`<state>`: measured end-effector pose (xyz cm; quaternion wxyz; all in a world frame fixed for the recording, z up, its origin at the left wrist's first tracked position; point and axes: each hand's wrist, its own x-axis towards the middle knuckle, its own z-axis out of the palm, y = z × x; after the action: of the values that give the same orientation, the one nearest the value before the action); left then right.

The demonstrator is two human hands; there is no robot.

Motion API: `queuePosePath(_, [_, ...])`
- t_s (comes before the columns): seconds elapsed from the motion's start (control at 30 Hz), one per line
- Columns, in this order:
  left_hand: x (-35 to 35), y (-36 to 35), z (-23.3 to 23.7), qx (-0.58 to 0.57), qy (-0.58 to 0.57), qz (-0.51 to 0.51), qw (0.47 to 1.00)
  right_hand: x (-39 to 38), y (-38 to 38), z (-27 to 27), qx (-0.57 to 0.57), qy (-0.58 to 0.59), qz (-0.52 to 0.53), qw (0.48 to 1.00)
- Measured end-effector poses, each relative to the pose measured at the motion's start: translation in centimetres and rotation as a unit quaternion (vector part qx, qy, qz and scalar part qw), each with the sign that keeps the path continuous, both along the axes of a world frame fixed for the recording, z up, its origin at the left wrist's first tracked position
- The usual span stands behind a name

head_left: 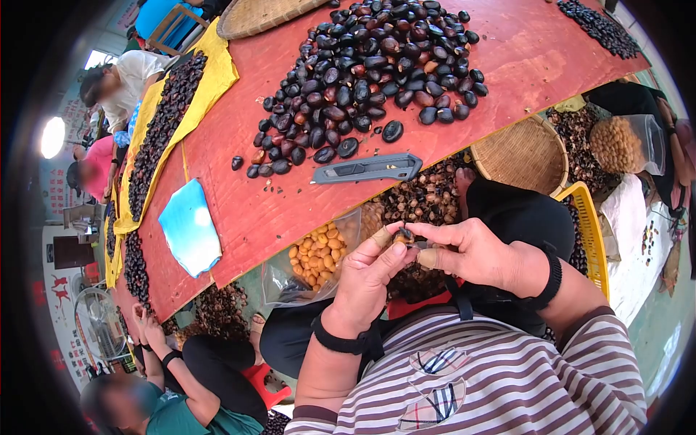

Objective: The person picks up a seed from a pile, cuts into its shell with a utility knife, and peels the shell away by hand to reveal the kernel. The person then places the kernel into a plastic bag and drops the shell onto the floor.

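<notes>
My left hand and my right hand meet in front of my lap. Both pinch a small dark-shelled nut between thumbs and fingertips; an orange-brown patch shows on it. Beige wraps cover some of the fingers. On the red table beyond, a grey utility knife lies with its tip to the left. Behind it spreads a big heap of glossy dark nuts. Below the table edge, left of my hands, a clear plastic bag holds orange peeled kernels.
Shell scraps lie beneath my hands. To the right are a woven basket and a yellow crate. A blue-white pad rests on the table, near yellow cloth. Another person sits at lower left.
</notes>
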<state>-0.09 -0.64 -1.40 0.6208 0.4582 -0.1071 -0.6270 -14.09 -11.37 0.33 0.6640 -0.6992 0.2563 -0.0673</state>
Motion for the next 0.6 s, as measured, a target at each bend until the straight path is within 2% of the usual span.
queuePosePath(0.07, [0.1,-0.1,0.0,-0.001,0.0,-0.003,1.0,0.2,-0.1,0.2,0.034,0.007,-0.006,0.999])
queuePosePath(0.17, [0.1,0.1,0.2,0.005,-0.003,-0.008,1.0,0.2,-0.8,0.7,0.176,0.076,0.005,0.981])
queuePosePath(0.27, [0.0,0.0,0.2,0.01,-0.008,-0.011,1.0,0.3,-0.8,0.5,0.118,0.068,0.013,0.991])
queuePosePath(0.47, [-0.1,0.0,-0.3,0.022,-0.021,-0.007,0.999,0.4,-0.1,-1.1,0.009,-0.028,-0.022,0.999])
queuePosePath(0.6, [-0.3,0.0,-0.2,0.023,-0.056,-0.016,0.998,0.5,-0.8,-0.2,0.085,0.037,-0.004,0.996])
